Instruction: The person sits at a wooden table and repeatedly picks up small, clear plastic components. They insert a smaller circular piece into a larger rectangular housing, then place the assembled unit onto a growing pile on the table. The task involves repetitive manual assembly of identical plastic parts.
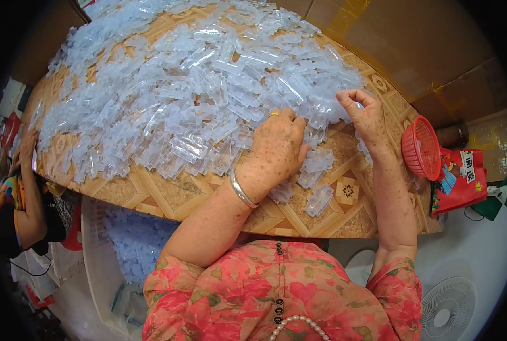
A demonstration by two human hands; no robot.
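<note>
A broad heap of small clear plastic pieces, flat and rectangular with a bluish tint, covers much of the patterned tabletop. At the heap's near right edge is my left hand, its fingers curled down; whatever lies under the fingertips is hidden. My right hand is raised at the heap's right end, thumb and forefinger brought together in a pinch. I cannot make out anything between those fingertips. A few loose clear pieces lie on the table between my forearms, apart from the heap.
Right of my right forearm are a red plastic basket and a red bag. Cardboard walls the far right. Below the table's left side stands a pale bin of bluish pieces. Another person's arm reaches the left edge.
</note>
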